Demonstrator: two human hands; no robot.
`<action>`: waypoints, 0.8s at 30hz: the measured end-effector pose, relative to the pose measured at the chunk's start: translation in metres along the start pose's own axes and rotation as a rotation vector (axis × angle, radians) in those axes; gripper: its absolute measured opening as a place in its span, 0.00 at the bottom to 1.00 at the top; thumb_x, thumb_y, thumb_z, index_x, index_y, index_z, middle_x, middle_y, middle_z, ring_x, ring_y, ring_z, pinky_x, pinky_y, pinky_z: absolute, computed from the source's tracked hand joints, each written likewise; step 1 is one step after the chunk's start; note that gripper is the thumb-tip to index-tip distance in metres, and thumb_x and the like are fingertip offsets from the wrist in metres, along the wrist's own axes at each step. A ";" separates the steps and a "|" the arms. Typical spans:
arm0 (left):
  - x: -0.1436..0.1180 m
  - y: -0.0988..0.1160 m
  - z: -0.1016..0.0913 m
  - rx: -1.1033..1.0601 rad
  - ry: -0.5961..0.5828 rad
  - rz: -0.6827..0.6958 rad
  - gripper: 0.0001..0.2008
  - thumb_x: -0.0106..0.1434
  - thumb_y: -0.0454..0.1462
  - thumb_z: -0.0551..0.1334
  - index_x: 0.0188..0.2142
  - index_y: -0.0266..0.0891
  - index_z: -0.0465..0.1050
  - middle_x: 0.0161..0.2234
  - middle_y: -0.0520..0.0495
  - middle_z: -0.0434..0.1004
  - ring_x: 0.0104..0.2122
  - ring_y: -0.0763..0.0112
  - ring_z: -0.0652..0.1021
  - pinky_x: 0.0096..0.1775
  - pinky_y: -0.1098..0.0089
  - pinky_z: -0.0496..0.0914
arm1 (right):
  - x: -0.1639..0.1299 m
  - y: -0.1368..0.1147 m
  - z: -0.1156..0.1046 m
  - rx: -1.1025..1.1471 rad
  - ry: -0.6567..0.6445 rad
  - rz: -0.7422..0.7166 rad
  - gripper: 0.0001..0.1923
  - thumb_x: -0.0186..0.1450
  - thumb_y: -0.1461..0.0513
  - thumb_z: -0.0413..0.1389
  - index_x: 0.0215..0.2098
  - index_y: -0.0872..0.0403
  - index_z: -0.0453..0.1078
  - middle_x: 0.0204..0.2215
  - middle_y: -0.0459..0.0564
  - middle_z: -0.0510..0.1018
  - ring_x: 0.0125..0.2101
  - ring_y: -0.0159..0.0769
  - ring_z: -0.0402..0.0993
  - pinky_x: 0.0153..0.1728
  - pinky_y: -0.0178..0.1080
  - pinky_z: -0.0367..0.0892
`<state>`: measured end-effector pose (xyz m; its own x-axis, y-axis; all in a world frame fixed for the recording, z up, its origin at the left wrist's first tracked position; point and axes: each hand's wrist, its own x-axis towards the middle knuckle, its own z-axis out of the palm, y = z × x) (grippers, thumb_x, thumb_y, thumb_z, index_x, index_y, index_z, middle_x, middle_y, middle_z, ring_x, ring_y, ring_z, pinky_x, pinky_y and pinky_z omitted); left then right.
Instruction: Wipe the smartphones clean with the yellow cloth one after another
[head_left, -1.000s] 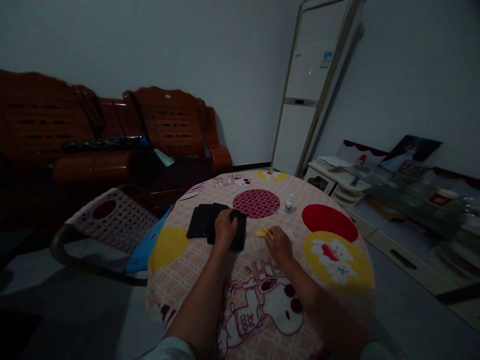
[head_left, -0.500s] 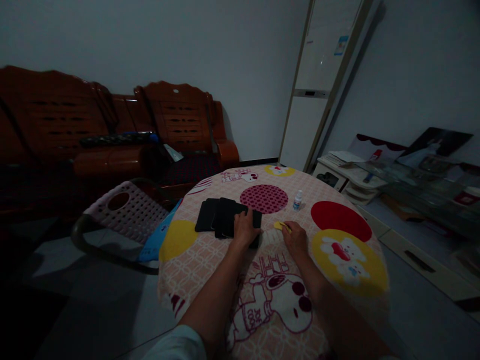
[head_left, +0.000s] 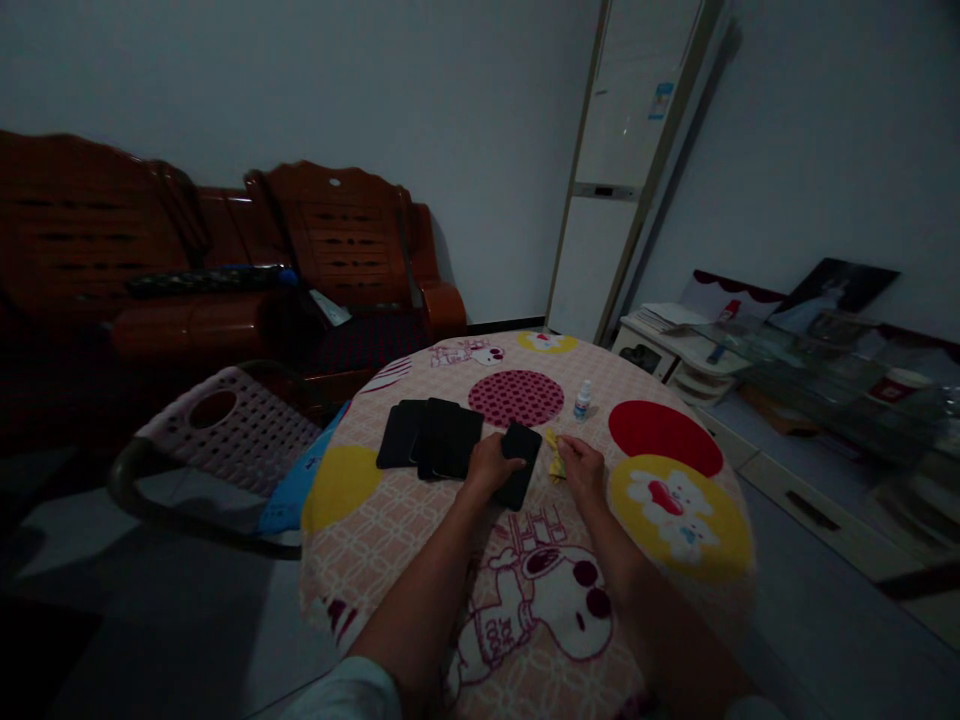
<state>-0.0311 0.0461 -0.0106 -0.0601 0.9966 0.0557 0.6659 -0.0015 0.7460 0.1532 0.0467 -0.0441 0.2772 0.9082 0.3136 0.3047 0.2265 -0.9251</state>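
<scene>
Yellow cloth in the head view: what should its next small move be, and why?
Probably, the right hand should bring the yellow cloth left onto the rightmost black slab: the cloth is pinched close beside it, and the left hand is on that slab.

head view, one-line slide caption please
Left grip on a dark slab, right grip pinching a small yellow piece, white bottle standing beyond on a patterned tablecloth.

A round table stands in front of you, spread with a patterned cloth — cartoon figures, a red circle, a dotted maroon circle. Black flat slabs lie overlapping left of centre; a small white bottle stands upright to their right, between those two circles.
</scene>
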 end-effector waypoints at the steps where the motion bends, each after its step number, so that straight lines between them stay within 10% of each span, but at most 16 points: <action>1: 0.003 -0.003 0.002 -0.103 -0.008 -0.026 0.18 0.43 0.38 0.71 0.36 0.39 0.74 0.36 0.42 0.78 0.40 0.57 0.77 0.41 0.66 0.66 | 0.002 0.003 0.000 0.040 0.004 0.027 0.19 0.57 0.54 0.55 0.39 0.58 0.76 0.35 0.53 0.81 0.35 0.42 0.76 0.38 0.41 0.71; 5: 0.010 -0.008 0.011 -0.751 -0.092 -0.219 0.08 0.44 0.33 0.69 0.26 0.36 0.73 0.25 0.50 0.76 0.29 0.65 0.77 0.36 0.68 0.69 | 0.007 0.014 0.002 0.218 -0.017 0.063 0.26 0.52 0.58 0.57 0.49 0.56 0.71 0.43 0.51 0.79 0.40 0.40 0.76 0.42 0.43 0.72; 13: 0.004 0.008 0.010 -1.397 -0.133 -0.514 0.09 0.58 0.33 0.59 0.39 0.36 0.72 0.29 0.47 0.79 0.28 0.67 0.79 0.37 0.65 0.74 | 0.006 0.008 0.003 0.228 0.032 0.097 0.25 0.50 0.60 0.55 0.47 0.58 0.72 0.38 0.51 0.79 0.34 0.39 0.76 0.37 0.44 0.74; 24: -0.004 0.013 0.013 -1.653 -0.499 -0.450 0.31 0.65 0.54 0.48 0.49 0.29 0.70 0.38 0.34 0.78 0.37 0.57 0.79 0.42 0.57 0.72 | -0.006 -0.023 -0.011 -0.206 0.120 -0.297 0.17 0.60 0.63 0.50 0.46 0.56 0.71 0.41 0.55 0.77 0.42 0.41 0.73 0.46 0.44 0.68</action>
<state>-0.0126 0.0436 -0.0102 0.4092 0.8709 -0.2723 -0.7215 0.4915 0.4877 0.1545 0.0322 -0.0225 0.2504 0.7631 0.5959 0.5614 0.3870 -0.7315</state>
